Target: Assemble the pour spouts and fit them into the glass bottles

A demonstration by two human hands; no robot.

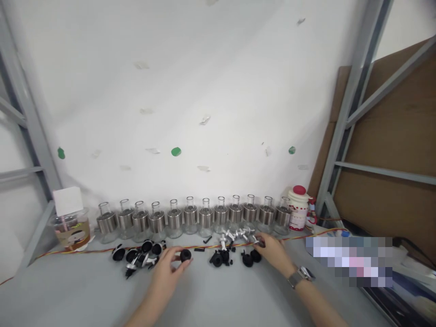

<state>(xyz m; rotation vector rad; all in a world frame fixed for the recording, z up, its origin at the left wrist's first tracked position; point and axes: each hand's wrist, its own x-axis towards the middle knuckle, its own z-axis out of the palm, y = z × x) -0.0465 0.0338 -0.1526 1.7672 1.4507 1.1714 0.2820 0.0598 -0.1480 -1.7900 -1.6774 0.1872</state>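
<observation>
Bright w/ soft shadows, edge dist.

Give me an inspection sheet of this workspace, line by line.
Surface: grey table.
Work items: black parts and silver parts lying loose; twelve bottles in a row behind.
Clutter: cup at left; jar at right; pile far right, partly pixelated.
Hands: left hand holds a black piece; right hand at the silver parts, grip unclear.
Cables: red-yellow wire crossing the table before the bottles.
Surroundings: white wall, metal frame, brown board.
</observation>
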